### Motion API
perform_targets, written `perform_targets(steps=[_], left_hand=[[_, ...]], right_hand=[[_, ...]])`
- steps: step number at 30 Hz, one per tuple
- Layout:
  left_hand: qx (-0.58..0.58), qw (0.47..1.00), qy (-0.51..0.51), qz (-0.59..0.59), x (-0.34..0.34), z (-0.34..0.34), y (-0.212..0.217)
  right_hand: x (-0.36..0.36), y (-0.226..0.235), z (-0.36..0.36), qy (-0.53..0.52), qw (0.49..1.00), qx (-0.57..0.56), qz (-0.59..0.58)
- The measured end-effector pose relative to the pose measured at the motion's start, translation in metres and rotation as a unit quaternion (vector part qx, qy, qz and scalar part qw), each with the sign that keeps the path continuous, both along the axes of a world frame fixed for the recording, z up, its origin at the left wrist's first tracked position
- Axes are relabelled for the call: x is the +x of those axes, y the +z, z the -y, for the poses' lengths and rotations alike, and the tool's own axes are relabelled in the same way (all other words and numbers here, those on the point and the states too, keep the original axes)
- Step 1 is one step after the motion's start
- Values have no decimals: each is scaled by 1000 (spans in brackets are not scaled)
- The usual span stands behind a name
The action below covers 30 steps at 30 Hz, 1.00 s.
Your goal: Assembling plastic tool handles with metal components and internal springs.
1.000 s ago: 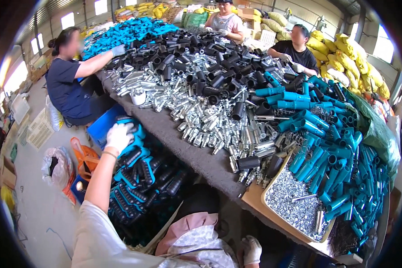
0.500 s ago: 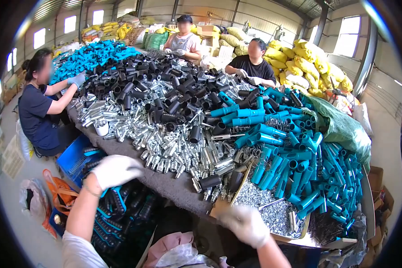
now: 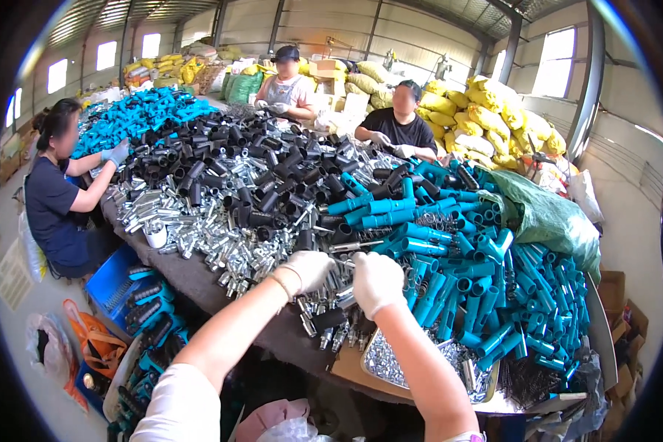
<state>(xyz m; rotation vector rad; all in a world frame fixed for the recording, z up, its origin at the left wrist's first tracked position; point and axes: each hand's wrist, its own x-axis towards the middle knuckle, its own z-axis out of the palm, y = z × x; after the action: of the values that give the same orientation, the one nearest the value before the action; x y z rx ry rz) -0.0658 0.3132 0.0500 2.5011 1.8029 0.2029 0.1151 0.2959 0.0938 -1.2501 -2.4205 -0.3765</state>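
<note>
My left hand, in a white glove, is over the silver metal fittings near the middle of the heap. Its fingers are curled, and what they hold cannot be made out. Close by on the right, my gloved right hand has its fingers bent in, their tips turned toward the left hand; anything in its grasp is hidden. A slim metal rod lies just above both hands. Teal plastic tubes lie beside the right hand, and black plastic sleeves lie beyond the left.
Beneath my right forearm sits a tray of small metal parts. At lower left, a blue crate stands near black-and-teal assembled pieces. Three co-workers sit around the heap. A green sack lies at the right; yellow sacks are piled behind.
My left hand has moved right and forward from over the crate side to the metal fittings. My right hand has moved up and slightly left from the tray, bringing the two close together.
</note>
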Motion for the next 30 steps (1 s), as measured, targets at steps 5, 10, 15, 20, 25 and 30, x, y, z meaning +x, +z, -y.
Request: perform_targets(steps=[5,10,15,20,25,30], left_hand=[[38,991,-98,-86,-20,6,-2],[132,985,-2,-111,-41,38,6],[-36,987,23,154,10,165,34],[-11,956,-56,288,40,262,-12],[-87,915,-29,394,53,282,-34],[-102,875,-58,470,68,281,-56]], right_hand=[[65,3,72,51,874,-222,-428],[90,-42,169,152,375,-497,-768],[95,-82,214,135,384,-485,-774],[60,-70,226,123,441,-443,-771],[73,-40,229,112,577,-534,-608],[72,-53,221,199,690,-509,-474]])
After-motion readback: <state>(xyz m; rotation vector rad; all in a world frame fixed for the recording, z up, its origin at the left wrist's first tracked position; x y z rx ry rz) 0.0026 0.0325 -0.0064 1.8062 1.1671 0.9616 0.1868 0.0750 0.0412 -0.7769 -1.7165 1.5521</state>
